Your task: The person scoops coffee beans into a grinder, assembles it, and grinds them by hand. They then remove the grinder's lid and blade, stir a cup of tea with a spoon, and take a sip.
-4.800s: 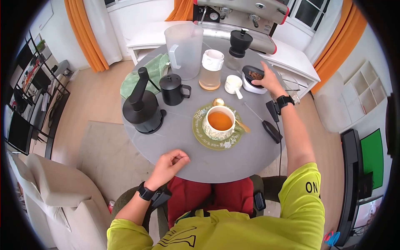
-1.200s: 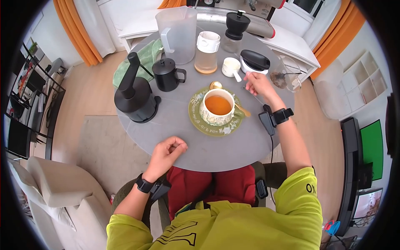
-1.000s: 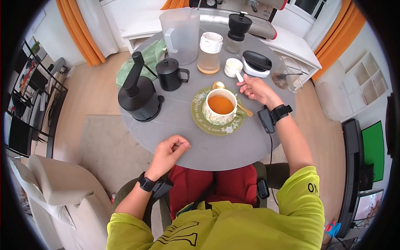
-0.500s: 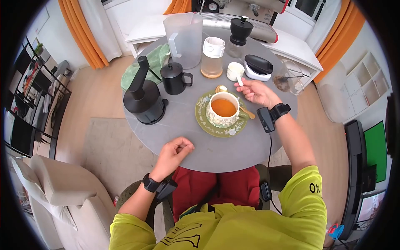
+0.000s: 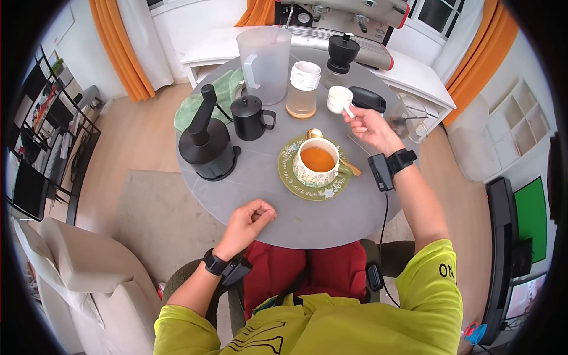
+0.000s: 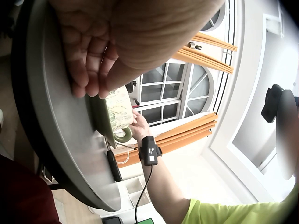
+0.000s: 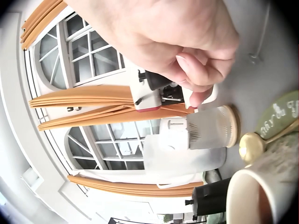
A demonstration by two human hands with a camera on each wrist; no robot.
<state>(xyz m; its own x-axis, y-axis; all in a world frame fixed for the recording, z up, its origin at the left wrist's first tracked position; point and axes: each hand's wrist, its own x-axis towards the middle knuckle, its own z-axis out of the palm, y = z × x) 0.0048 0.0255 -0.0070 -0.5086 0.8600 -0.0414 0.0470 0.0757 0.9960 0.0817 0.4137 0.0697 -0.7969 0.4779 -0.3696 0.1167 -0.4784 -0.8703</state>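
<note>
My right hand (image 5: 371, 127) pinches the straight handle of a small white cup (image 5: 339, 99), held beside a black oval dish (image 5: 368, 99). In the right wrist view the fingers (image 7: 201, 74) hide most of this cup. Loosely curled and holding nothing, my left hand (image 5: 245, 225) rests at the table's front edge. Between the hands, a patterned teacup (image 5: 309, 175) of orange-brown liquid (image 5: 318, 158) stands on a green saucer (image 5: 288, 177). A gold spoon (image 5: 314, 134) lies on the saucer's far side.
A black hand-crank grinder (image 5: 207, 151), black lidded pot (image 5: 249, 121), green cloth (image 5: 195, 109) and frosted pitcher (image 5: 264, 65) stand left. Behind are a white-topped jar (image 5: 303, 94) and another grinder (image 5: 342, 53). A glass vessel (image 5: 414, 121) is near the right edge.
My right hand leaves the black dish, which held brown beans, and takes the white cup's handle. The cup then shifts away and rightward, overlapping the dish. My left hand stays nearly still.
</note>
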